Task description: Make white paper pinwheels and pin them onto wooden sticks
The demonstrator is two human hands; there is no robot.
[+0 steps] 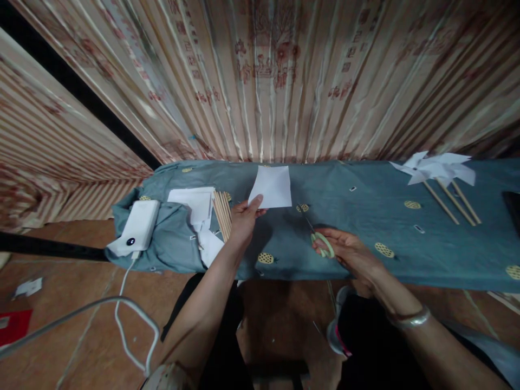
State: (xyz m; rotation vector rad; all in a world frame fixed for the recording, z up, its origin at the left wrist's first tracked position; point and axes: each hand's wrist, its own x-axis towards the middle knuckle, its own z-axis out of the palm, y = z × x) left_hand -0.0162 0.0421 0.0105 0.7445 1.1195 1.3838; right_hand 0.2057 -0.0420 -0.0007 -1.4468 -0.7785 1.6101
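My left hand (244,219) pinches the lower left corner of a square sheet of white paper (273,186), thumb on top, holding it over the cloth-covered table. To the right, my right hand (345,249) grips a pair of scissors by its pale green handles (324,245); the thin blades point up and left toward the paper, apart from it. Beside my left hand lie several wooden sticks (221,213) in a row. Left of them rests a stack of white paper (193,203), with a loose white piece (210,246) below it.
White paper pinwheels (441,168) on wooden sticks lie at the right. A white power bank (140,225) with a plugged-in cable (122,295) sits on the left end of the green-blue tablecloth (357,216). A patterned curtain (268,81) hangs behind. A dark object (512,208) lies at the right edge.
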